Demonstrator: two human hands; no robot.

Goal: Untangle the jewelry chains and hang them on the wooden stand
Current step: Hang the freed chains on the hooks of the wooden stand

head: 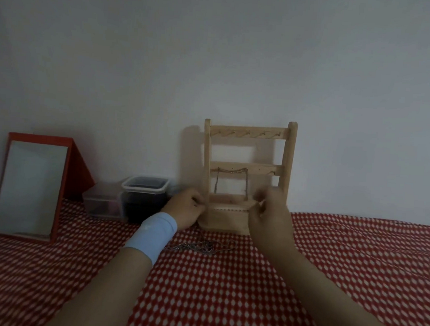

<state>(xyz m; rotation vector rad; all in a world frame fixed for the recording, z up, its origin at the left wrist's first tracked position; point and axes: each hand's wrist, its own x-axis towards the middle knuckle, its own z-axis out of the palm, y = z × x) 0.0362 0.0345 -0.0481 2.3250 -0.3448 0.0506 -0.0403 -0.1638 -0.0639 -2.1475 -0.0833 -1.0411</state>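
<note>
Obs: stand upright against wall, on checked cloth. One chain draped over its middle bar, both ends hanging. Tangle lies on cloth just in front of stand, below my hands. My left hand and right hand raised before stand base, fingers curled, tips together; blurred, cannot tell what they pinch

Surface covered by red, white-dotted cloth. At the rear on it: wooden stand, upright. Just before it: heap of tangled chains. To the left: dark-filled tub, clear tub, red-framed mirror.
</note>
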